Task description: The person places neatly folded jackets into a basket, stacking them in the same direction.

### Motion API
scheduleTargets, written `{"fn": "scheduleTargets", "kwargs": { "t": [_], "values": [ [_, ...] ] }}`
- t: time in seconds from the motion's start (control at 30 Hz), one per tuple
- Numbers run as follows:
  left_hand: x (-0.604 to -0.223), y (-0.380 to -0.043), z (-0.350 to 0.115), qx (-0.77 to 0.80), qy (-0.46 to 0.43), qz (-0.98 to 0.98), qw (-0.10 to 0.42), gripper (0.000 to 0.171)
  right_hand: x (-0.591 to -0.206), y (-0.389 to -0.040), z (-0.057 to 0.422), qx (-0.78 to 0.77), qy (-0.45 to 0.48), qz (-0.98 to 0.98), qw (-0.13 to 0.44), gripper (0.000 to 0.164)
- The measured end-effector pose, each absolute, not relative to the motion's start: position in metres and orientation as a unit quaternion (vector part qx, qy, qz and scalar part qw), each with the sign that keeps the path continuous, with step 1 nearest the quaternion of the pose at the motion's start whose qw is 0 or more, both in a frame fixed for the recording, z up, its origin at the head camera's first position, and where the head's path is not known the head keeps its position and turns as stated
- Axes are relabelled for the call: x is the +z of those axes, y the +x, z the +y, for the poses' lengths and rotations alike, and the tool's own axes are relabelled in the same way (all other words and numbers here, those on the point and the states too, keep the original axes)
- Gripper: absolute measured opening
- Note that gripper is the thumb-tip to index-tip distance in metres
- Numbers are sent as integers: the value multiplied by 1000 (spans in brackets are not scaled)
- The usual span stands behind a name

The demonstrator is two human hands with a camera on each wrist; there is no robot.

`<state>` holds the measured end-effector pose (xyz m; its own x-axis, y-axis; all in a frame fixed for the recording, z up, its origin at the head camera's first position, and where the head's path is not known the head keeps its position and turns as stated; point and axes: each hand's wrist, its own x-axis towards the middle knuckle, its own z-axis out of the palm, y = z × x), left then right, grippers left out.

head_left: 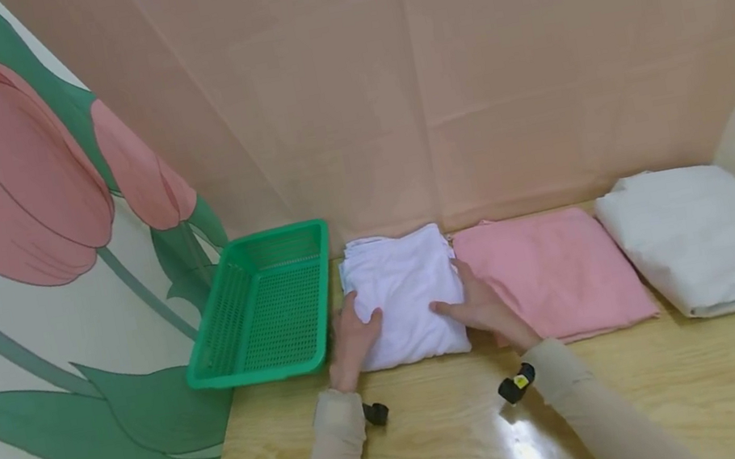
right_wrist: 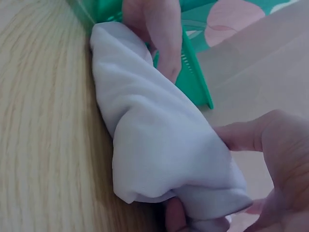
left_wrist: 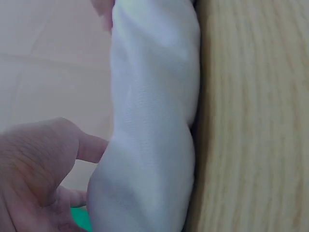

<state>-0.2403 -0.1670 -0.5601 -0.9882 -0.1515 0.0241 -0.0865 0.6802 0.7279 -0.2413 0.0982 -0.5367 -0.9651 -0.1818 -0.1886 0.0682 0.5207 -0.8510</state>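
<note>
Both your hands, left hand [head_left: 352,340] and right hand [head_left: 481,309], pinch the folded white cloth bundle [head_left: 404,294] on the wooden table [head_left: 450,445]; uneven grip could unfold it, I'd say.

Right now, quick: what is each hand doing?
Left hand: grips the left edge of the folded white cloth, thumb on top.
Right hand: grips the cloth's right edge, thumb on top, fingers beneath.
</note>
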Motion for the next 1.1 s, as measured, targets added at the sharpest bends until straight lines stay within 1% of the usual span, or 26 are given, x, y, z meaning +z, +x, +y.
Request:
{"fn": "scheduleTargets", "kwargs": {
  "t": [0.13, 0.23, 0.37, 0.47, 0.57, 0.7, 0.8, 1.0, 1.1],
  "values": [
    [-550, -238, -165, -406, 64, -911, 30, 60, -536, -244, 100, -518, -35, 841, 152, 111],
    [-547, -238, -165, -411, 65, -909, 20, 59, -536, -246, 101, -530, -51, 832, 157, 109],
    [-545, -239, -166, -459, 71, -886, 3, 62, -536, -248, 104, -525, -77, 832, 164, 100],
    [-544, -238, -167, -501, 75, -862, -9, 70, -537, -249, 106, -528, -75, 827, 178, 91],
    [-543, -238, -166, -529, 70, -845, -20, 74, -538, -248, 108, -530, -67, 824, 187, 88],
    [-544, -238, -164, -546, 58, -836, -28, 67, -538, -248, 109, -530, -61, 826, 182, 87],
    [-547, -238, -163, -556, 54, -829, -21, 61, -538, -247, 110, -545, -52, 817, 179, 85],
    [-552, -236, -164, -576, 41, -817, 5, 59, -541, -248, 110, -585, -49, 790, 177, 81],
    [-555, -236, -165, -586, 30, -810, 20, 54, -542, -248, 109, -599, -44, 780, 177, 79]
  ]
}}
